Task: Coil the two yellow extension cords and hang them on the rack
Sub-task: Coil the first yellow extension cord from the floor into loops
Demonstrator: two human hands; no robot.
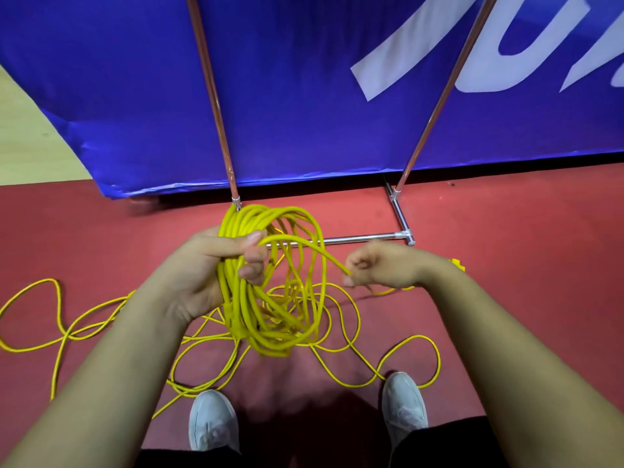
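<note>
Yellow coil point(270, 292) gripped in left hand point(216, 265); right hand point(378, 265) pinching free strand, probably same cord. Next: another loop.

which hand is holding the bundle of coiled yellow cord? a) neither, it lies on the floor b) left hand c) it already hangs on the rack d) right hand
b: the left hand is closed around the coiled cord, held above the floor, while the right hand grips one strand feeding in.

Your left hand point(216, 265) is raised, palm facing you, fingers curled tight around a bundle of yellow cord loops point(270, 319). Your right hand point(378, 265), level beside it, pinches one strand, knuckles up.
</note>
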